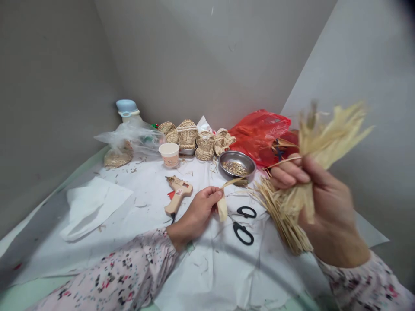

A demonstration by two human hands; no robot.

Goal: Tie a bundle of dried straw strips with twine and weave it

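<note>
My right hand (327,207) is raised at the right, shut on a thick bundle of dried straw and pale husk strips (292,203), whose ends fan out above and below the fist. My left hand (197,211) pinches a short pale husk strip (222,208) between thumb and fingers, low over the white sheet (207,263). Black-handled scissors (243,226) lie just right of that hand. A beige hot glue gun (178,194) rests just above it, and a steel bowl (236,164) of straw scraps sits farther back.
Several woven straw pieces shaped like small baskets or sandals (187,134) stand at the back, beside a red plastic bag (259,134). A paper cup (169,154), a clear plastic bag (129,138) and a blue-capped bottle (127,108) stand left of them. Grey walls enclose the table.
</note>
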